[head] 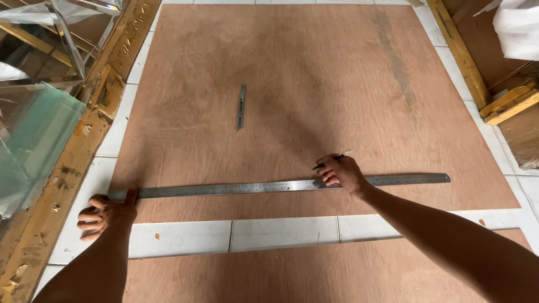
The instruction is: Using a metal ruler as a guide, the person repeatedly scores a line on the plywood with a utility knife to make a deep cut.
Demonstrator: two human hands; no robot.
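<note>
A long steel ruler (236, 188) lies across the near part of a big brown plywood sheet (292, 78) on the floor. My left hand (106, 216) rests at the sheet's left edge, thumb pressing the ruler's left end, fingers curled. My right hand (342, 173) sits on the ruler right of its middle and holds a thin dark pen (325, 163) with its tip at the ruler's far edge. A slim grey utility knife (241, 106) lies by itself on the sheet further away.
A second plywood sheet (314, 275) lies nearest me, with white floor tiles (281, 233) between the two. Glass panes (33, 134) and a worn wooden frame (67, 168) stand at the left. Wooden beams (466, 56) and a white bag (519, 28) are at the right.
</note>
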